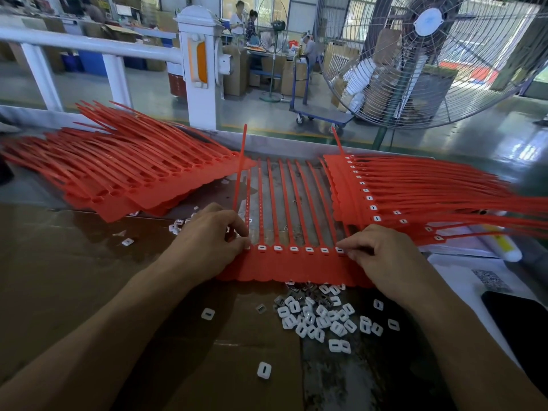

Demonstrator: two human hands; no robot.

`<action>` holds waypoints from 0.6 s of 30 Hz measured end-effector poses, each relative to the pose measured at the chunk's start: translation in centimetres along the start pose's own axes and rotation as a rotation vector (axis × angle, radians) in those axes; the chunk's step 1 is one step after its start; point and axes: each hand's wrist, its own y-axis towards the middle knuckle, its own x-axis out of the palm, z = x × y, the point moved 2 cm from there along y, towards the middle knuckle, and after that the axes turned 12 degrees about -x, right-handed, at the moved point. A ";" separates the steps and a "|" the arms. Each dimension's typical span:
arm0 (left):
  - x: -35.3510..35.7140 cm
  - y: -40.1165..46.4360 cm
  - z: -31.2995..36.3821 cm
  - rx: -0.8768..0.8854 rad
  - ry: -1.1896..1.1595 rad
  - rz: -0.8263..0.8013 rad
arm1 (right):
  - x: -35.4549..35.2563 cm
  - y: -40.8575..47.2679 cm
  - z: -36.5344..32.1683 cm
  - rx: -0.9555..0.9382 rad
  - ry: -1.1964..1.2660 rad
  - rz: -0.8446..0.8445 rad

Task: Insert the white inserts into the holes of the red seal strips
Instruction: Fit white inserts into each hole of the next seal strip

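A red sheet of joined seal strips (pixel 293 266) lies in front of me, its tails pointing away. White inserts (pixel 278 248) sit in a row of its holes. My left hand (pixel 207 241) grips the sheet's left end, fingers curled round the leftmost strip, which bends upward. My right hand (pixel 382 256) pinches the right end at the last visible insert (pixel 340 250). A heap of loose white inserts (pixel 320 317) lies on the table just below the sheet.
A stack of red sheets with open holes (pixel 124 176) lies at the left. A stack with inserts fitted (pixel 385 197) lies at the right. A dark phone (pixel 519 324) and papers sit at the right edge. A large fan (pixel 427 54) stands beyond the table.
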 end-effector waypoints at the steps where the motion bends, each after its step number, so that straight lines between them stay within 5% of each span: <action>1: 0.0 0.0 0.0 -0.002 0.000 0.002 | 0.0 0.0 0.0 -0.004 -0.018 -0.016; 18: 0.0 -0.3 0.3 -0.002 0.012 0.010 | 0.0 -0.1 -0.8 0.029 -0.097 -0.076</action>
